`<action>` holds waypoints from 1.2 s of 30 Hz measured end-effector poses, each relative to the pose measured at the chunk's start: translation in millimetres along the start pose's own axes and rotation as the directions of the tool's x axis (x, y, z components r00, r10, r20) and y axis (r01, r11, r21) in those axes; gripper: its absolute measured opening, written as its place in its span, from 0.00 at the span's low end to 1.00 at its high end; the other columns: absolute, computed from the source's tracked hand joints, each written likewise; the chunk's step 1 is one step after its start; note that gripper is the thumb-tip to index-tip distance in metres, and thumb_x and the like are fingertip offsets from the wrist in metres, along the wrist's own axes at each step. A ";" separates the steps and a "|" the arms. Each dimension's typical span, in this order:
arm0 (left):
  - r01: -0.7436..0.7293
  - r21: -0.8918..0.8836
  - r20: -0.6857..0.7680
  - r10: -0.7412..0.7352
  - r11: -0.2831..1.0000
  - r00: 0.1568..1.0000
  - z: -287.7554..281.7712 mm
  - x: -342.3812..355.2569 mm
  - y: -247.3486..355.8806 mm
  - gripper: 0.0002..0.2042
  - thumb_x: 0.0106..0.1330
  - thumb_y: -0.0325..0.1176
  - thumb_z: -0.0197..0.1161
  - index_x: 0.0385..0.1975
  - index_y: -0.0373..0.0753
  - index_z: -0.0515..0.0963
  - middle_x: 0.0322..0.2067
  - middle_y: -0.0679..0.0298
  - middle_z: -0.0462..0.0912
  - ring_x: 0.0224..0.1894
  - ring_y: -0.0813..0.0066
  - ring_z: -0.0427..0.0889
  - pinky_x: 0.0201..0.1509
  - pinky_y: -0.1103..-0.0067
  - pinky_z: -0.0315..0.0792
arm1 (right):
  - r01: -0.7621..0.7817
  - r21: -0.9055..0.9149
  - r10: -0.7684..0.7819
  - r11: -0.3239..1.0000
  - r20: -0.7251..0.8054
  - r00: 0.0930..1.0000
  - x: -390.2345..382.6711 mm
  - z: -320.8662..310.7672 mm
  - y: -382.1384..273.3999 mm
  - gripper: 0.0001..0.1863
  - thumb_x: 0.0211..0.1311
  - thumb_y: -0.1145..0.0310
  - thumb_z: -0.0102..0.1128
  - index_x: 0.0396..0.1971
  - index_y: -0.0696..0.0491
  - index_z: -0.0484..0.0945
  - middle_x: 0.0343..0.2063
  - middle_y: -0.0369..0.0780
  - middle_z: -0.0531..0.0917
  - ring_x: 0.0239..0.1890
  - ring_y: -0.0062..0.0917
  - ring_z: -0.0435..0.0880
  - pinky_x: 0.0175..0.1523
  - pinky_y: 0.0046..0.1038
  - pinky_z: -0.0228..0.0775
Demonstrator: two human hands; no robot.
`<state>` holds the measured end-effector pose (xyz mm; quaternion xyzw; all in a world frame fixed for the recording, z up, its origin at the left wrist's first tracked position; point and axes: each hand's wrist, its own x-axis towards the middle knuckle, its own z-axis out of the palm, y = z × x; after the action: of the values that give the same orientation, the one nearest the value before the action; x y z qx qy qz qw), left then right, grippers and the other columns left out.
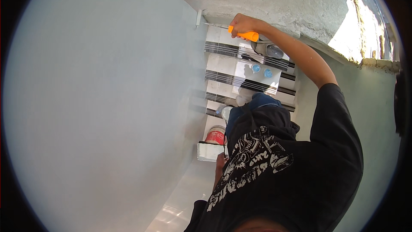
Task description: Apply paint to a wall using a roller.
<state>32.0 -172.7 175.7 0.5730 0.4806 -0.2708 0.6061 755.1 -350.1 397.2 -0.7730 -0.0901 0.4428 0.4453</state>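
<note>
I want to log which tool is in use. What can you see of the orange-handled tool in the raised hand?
The orange-handled tool shows a smooth, plastic-looking handle, lying roughly level. The right hand wraps its fingers around one end, near the grey wall's corner under the rough ceiling. Its working end is hidden behind the hand.

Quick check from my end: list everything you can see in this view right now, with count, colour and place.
Orange-handled tool: one, orange, gripped in the right hand against the top of the wall.
Wall: one, pale grey, smooth, fills the left half.
Rough ceiling: one, grey-white, above the tool.
Stair steps: several, white with dark striped edges, far below centre.
Blue cups: two, blue, on one step.
Red bucket: one, red, below centre by the wall.
White tray: one, white, just under the bucket, near the left hand.
Window opening: one, bright, upper right.
Right hand: raised, closed on the tool.
Left hand: low, mostly hidden by the black printed shirt.
</note>
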 end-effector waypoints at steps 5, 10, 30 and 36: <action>-0.163 0.434 -0.012 0.186 0.886 0.983 -16.0 2.2 -67.1 0.17 0.67 0.43 0.54 0.46 0.37 0.73 0.37 0.59 0.78 0.39 0.63 0.80 0.38 0.62 0.77 | 0.100 -0.063 -0.099 0.993 0.015 0.995 -144.3 -49.9 -79.2 0.19 0.44 0.74 0.63 0.41 0.59 0.80 0.16 0.37 0.77 0.10 0.17 0.72 0.15 0.20 0.67; -0.173 0.389 0.103 0.144 0.905 0.984 -12.3 13.3 -63.8 0.18 0.67 0.45 0.53 0.49 0.38 0.72 0.40 0.60 0.78 0.40 0.63 0.80 0.39 0.60 0.75 | 0.205 -0.174 -0.215 0.963 -0.040 0.976 -167.2 -80.4 -79.2 0.18 0.44 0.70 0.64 0.39 0.59 0.80 0.19 0.37 0.78 0.12 0.17 0.73 0.16 0.20 0.67; -0.068 0.807 0.064 0.027 0.587 0.998 -8.0 11.8 -42.9 0.22 0.67 0.50 0.50 0.53 0.40 0.69 0.44 0.64 0.78 0.44 0.69 0.77 0.40 0.70 0.69 | 0.010 -0.184 -0.004 0.983 0.031 1.000 -131.9 -120.9 -118.0 0.15 0.54 0.66 0.62 0.42 0.53 0.80 0.20 0.35 0.80 0.13 0.14 0.73 0.16 0.17 0.65; -0.062 0.685 0.021 0.065 0.726 0.998 20.9 -8.2 -74.2 0.21 0.66 0.50 0.51 0.49 0.40 0.71 0.42 0.66 0.78 0.43 0.71 0.78 0.37 0.71 0.69 | 0.031 -0.091 -0.026 0.995 0.053 0.998 -70.7 -55.2 -52.6 0.16 0.51 0.65 0.63 0.39 0.57 0.79 0.18 0.34 0.77 0.12 0.14 0.70 0.16 0.17 0.63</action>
<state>-30.7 -209.1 148.4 0.7727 0.3282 -0.4069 0.3599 768.9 -390.5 492.0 -0.7797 -0.1330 0.4515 0.4130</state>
